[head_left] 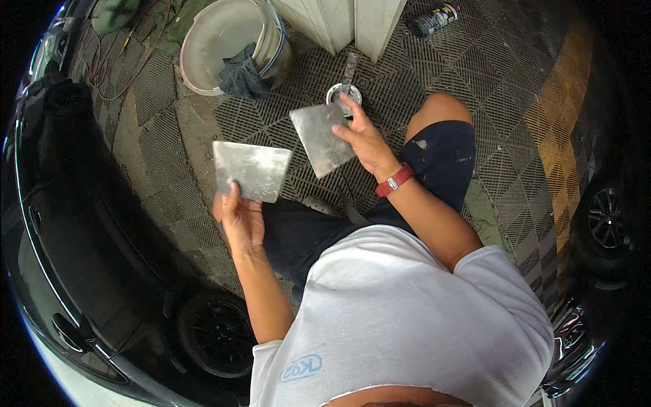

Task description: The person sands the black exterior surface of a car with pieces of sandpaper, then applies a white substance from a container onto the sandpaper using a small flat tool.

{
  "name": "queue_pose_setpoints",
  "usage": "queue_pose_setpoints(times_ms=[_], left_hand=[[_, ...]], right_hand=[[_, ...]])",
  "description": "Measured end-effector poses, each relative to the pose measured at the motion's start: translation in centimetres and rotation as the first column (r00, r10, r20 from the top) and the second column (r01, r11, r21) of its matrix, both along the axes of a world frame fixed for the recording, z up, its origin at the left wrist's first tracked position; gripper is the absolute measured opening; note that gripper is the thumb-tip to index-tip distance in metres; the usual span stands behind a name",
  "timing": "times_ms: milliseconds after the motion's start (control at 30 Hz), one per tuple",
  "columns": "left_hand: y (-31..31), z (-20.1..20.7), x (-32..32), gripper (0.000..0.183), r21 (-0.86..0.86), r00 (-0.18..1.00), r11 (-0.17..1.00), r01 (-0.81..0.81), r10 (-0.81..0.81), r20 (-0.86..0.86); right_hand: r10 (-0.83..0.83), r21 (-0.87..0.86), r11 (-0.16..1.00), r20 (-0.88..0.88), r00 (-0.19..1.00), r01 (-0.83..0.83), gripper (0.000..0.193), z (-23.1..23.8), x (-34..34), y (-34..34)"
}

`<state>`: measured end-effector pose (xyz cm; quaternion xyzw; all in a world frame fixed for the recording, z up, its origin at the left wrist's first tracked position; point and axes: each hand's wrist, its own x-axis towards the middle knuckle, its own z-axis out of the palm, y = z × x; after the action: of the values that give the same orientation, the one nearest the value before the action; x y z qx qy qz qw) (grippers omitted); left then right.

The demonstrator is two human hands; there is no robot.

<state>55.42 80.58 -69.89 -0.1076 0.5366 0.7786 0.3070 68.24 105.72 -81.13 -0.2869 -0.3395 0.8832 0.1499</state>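
The two plates lie side by side in front of us, apart, with a narrow gap of floor between them. Our left hand is clamped on the left plate, thumb on its face near the close edge and fingers beneath; that plate's longer side runs roughly left to right. Our right hand grips the right plate by its right side, thumb on the face, with the fingers below mostly hidden; this plate is tilted, its longer axis running away from us and leaning left at the far end. The small round can lies just beyond the right plate, so the right hand is much the nearer one, and its forefinger overlaps the can's near edge in view; we cannot tell whether they touch. A flat strip points away from us at the can, whether standing in it or resting across the rim we cannot say. Counting, we have two plates, one can, one strip, one large bucket at the far left with one dark cloth over its rim, and one black bottle at the far right.
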Motion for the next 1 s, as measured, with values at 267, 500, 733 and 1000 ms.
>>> queue_pose_setpoints(times_ms=[267,500,733,1000], left_hand=[[5.9,-5.0,1.5,0.037,0.143,0.911,0.943,0.301,-0.328,0.251],[9.6,-8.0,-4.3,0.032,-0.312,0.913,0.870,0.381,-0.301,0.277],[9.9,-15.4,-5.3,0.047,-0.393,0.936,0.857,0.333,-0.251,0.245],[12.2,-16.4,-4.7,0.041,-0.458,0.960,0.846,0.274,-0.265,0.086]], right_hand=[[0.091,-0.202,0.976,0.044,0.995,-0.081,0.030,-0.8,-2.5,-0.6],[-0.336,0.419,0.901,0.508,0.793,0.113,0.069,-9.2,-4.9,8.4],[-0.097,0.715,0.560,0.557,0.825,-0.417,0.043,-10.0,-5.2,10.7],[-0.340,0.851,0.449,0.445,0.828,-0.273,0.035,-6.0,-3.2,6.2]])
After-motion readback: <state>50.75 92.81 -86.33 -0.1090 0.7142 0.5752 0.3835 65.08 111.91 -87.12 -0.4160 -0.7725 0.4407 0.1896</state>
